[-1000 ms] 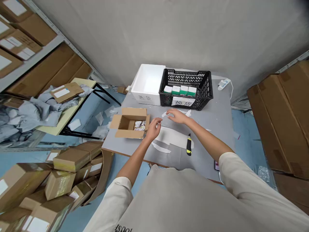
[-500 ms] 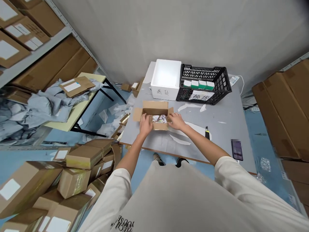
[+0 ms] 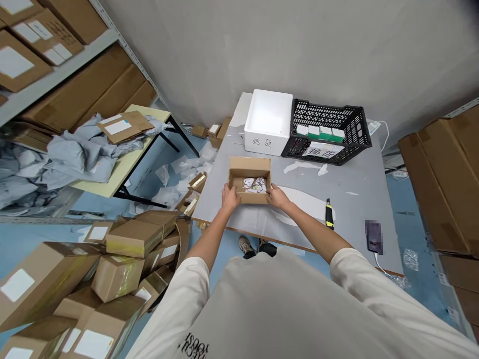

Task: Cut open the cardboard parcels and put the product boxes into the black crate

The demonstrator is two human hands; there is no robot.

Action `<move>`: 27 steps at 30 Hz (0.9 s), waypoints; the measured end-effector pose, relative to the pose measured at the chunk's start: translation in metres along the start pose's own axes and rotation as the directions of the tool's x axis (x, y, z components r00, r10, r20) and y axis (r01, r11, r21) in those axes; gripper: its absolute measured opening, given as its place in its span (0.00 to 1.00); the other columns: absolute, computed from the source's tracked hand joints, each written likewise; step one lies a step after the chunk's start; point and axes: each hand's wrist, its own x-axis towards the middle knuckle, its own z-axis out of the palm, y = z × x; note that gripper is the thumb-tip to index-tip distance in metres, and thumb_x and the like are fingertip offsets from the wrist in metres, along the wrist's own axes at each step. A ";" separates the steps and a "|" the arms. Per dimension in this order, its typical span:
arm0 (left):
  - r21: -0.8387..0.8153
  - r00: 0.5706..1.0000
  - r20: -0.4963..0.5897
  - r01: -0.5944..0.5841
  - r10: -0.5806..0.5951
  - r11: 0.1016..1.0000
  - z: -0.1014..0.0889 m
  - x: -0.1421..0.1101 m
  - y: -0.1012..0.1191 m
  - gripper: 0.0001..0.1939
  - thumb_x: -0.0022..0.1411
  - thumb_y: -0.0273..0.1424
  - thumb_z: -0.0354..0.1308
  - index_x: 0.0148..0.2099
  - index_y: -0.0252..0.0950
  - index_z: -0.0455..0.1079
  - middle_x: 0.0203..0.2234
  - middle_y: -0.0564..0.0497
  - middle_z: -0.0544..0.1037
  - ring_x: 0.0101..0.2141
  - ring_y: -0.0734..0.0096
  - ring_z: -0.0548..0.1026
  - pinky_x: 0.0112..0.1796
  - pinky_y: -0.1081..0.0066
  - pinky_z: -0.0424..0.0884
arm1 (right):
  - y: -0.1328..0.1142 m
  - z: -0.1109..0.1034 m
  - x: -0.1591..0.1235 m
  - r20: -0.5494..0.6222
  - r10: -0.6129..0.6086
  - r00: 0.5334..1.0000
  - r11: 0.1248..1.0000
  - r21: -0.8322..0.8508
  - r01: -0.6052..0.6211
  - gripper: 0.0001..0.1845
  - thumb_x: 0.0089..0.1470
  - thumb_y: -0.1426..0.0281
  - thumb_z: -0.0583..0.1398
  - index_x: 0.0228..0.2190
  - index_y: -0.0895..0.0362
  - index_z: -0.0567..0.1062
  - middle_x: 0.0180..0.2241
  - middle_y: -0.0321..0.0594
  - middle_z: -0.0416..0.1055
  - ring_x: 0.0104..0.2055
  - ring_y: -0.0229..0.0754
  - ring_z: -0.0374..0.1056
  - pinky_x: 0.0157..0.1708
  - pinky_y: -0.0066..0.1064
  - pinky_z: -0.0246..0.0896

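Observation:
A small cardboard box (image 3: 249, 198) with its top open stands at the front of the grey table, between my hands. Crumpled printed paper (image 3: 258, 185) lies in the right part of it. My left hand (image 3: 229, 198) grips the box's left side near the front corner. On the opposite side my right hand (image 3: 277, 196) is closed on the right wall. The two side flaps seem folded down under my hands. To the right, a black and yellow utility knife (image 3: 329, 215) rests on a torn white sheet (image 3: 305, 202).
At the back of the table (image 3: 352, 239) stand a white foam box (image 3: 262, 144) and a black plastic crate (image 3: 329, 154) with several green-and-white small boxes (image 3: 325, 133). A phone (image 3: 373, 237) lies right. Cardboard parcels (image 3: 119, 279) are piled on the floor at left.
Both hands have moved from above the table to the box and taken hold of its sides. Its side flaps have gone down. The view has swung left.

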 end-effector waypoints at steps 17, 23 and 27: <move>-0.041 0.933 -0.316 0.169 -0.173 0.985 -0.044 -0.024 -0.036 0.11 0.60 0.34 0.66 0.45 0.39 0.73 0.65 0.37 0.61 0.65 0.39 0.63 0.63 0.45 0.63 | -0.038 -0.014 0.070 -0.092 -0.298 0.950 0.951 0.060 0.304 0.13 0.63 0.70 0.59 0.44 0.55 0.82 0.61 0.51 0.69 0.61 0.55 0.68 0.59 0.44 0.64; -0.041 0.856 -0.458 0.248 -0.239 0.968 -0.096 -0.049 -0.093 0.12 0.61 0.35 0.65 0.46 0.40 0.73 0.66 0.38 0.60 0.65 0.38 0.62 0.63 0.43 0.63 | -0.122 -0.004 0.109 -0.102 -0.432 0.896 0.898 0.045 0.438 0.13 0.63 0.69 0.58 0.45 0.55 0.81 0.65 0.50 0.66 0.61 0.54 0.68 0.59 0.45 0.64; -0.092 0.811 -0.512 0.274 -0.282 0.957 -0.130 -0.068 -0.147 0.15 0.61 0.35 0.65 0.50 0.40 0.71 0.65 0.37 0.59 0.66 0.38 0.61 0.63 0.43 0.63 | -0.189 0.017 0.128 -0.125 -0.497 0.859 0.863 0.037 0.504 0.13 0.63 0.69 0.58 0.44 0.55 0.81 0.65 0.49 0.66 0.60 0.54 0.68 0.60 0.46 0.64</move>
